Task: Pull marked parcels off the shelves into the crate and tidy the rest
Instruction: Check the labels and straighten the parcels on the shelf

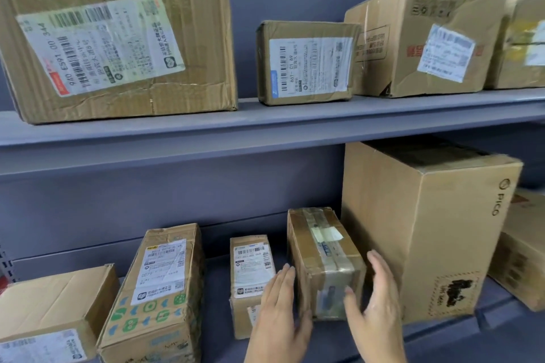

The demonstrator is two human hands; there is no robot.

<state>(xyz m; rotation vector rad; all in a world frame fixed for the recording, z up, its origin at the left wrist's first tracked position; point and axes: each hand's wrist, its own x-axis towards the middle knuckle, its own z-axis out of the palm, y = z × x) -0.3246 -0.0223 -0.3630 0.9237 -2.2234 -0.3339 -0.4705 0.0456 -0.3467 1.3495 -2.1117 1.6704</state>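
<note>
Shelving: grey metal shelves (265, 118), smooth and matte, two levels in view, with a flat grey back panel.
Largest box: creased brown cardboard box (118, 38) on the upper shelf, left, with a big white shipping label stuck on askew.
Tall box: upright smooth cardboard carton (427, 230) on the lower shelf, right, with printed black marks on its side.
Dented box: crumpled cardboard box (421, 38) on the upper shelf, right, with a white label on its face.
Patterned box: long cardboard box (156, 295) on the lower shelf, printed with green and blue icons, a white label on top.
Upper small box: squat cardboard parcel (306, 63) between the two bigger upper boxes, with a label covering its front.
Taped parcel: oblong cardboard parcel (324, 262), wrapped in glossy clear tape, on the lower shelf just beside the tall carton.
Slim box: narrow labelled box (250, 274), just left of the taped parcel.
My left hand (280, 312): fingers straight, flat against the taped parcel's left side.
My right hand (377, 303): fingers spread wide, loose, at the parcel's right front corner, gripping nothing; blurred.
</note>
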